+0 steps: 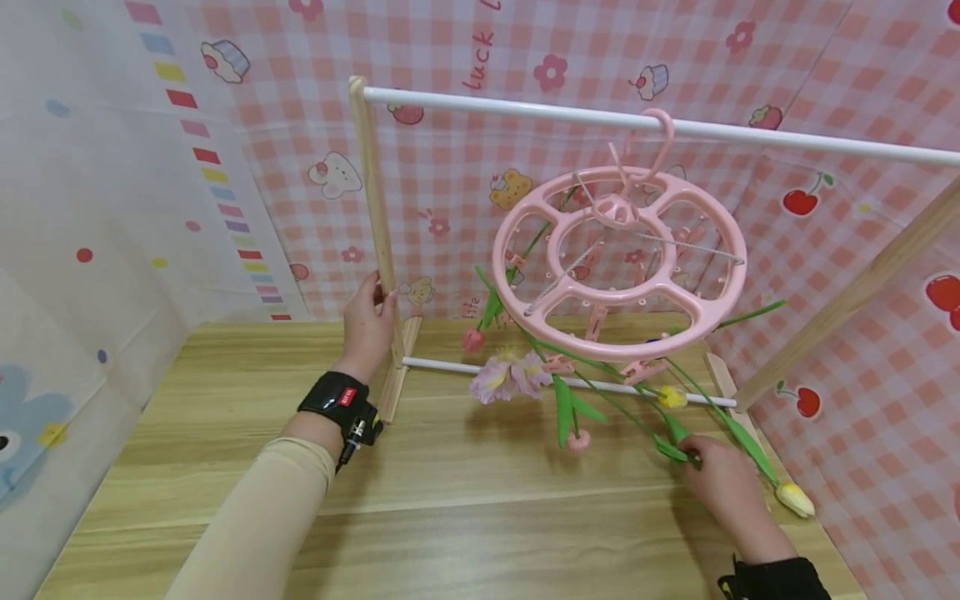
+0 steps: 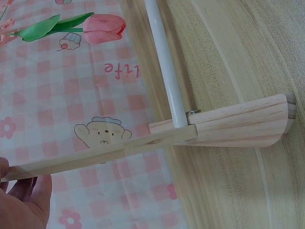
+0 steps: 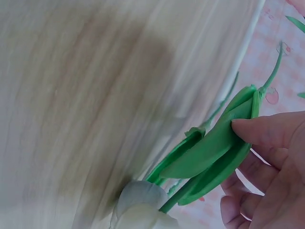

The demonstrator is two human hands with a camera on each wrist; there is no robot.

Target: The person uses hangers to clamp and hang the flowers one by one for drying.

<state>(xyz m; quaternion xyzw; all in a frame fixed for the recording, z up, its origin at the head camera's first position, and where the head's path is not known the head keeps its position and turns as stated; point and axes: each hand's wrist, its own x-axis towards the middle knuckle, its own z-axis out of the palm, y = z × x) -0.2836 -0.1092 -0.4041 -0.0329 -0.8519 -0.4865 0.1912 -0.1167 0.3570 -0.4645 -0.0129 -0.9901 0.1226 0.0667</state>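
Observation:
My left hand (image 1: 367,329) grips the upright wooden post (image 1: 378,208) of a rack, with fingertips at its edge in the left wrist view. My right hand (image 1: 723,483) pinches the green leaves (image 3: 214,143) of an artificial tulip between thumb and fingers. Its pale head (image 3: 145,217) points down, and in the head view the hand hides it. Another tulip, with a pale yellow head (image 1: 795,500), hangs just to the right of that hand. Above, a round pink clip hanger (image 1: 517,312) hooks over the rack's white top bar (image 1: 510,104).
Around the hanger are a purple ruffled flower (image 1: 510,377), a pink tulip (image 1: 474,339), a small pink bloom (image 1: 578,442) and a yellow flower (image 1: 671,397). Pink clips (image 1: 645,371) dangle beneath its ring. The rack's lower white bar (image 1: 442,365) crosses near the wood-grain tabletop (image 1: 480,533).

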